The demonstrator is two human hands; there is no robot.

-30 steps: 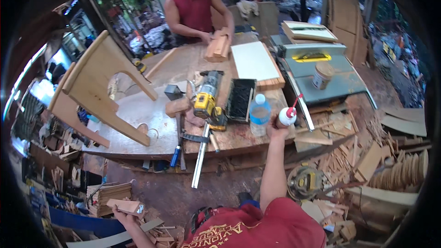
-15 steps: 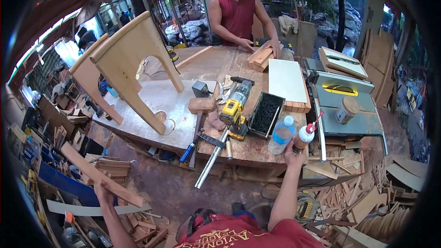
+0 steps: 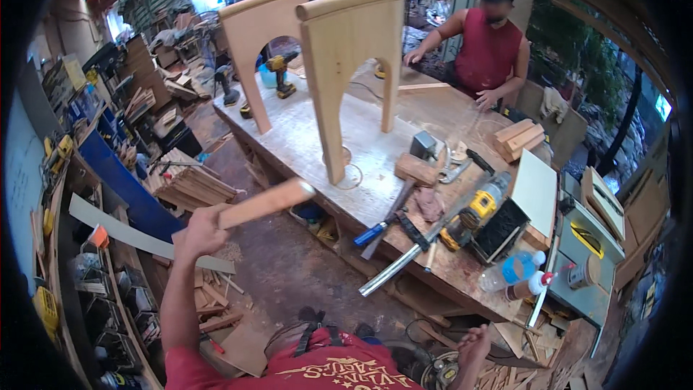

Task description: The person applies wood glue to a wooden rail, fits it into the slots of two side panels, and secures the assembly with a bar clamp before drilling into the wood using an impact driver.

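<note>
My left hand [image 3: 202,232] is closed around one end of a wooden board [image 3: 267,201]. The board is raised over the floor, its far end pointing toward the workbench [image 3: 281,162]. My right hand [image 3: 474,344] hangs below the bench's near right corner, fingers loosely curled in, with nothing visible in them. Nearest to it on the bench are a glue bottle with a red tip [image 3: 529,286] and a clear water bottle [image 3: 511,270]. Two arched wooden panels [image 3: 325,58] stand upright on the bench.
A yellow drill [image 3: 473,213], a bar clamp [image 3: 393,269], a mallet [image 3: 417,169] and a box of screws [image 3: 498,230] crowd the bench. A table saw [image 3: 588,256] stands at right. A co-worker [image 3: 488,50] stands across the bench. Shelves [image 3: 108,303] and stacked wood [image 3: 189,179] lie left.
My right hand has let go of the glue bottle and dropped below the bench edge. The board in my left hand has swung up toward the bench. My view has turned left.
</note>
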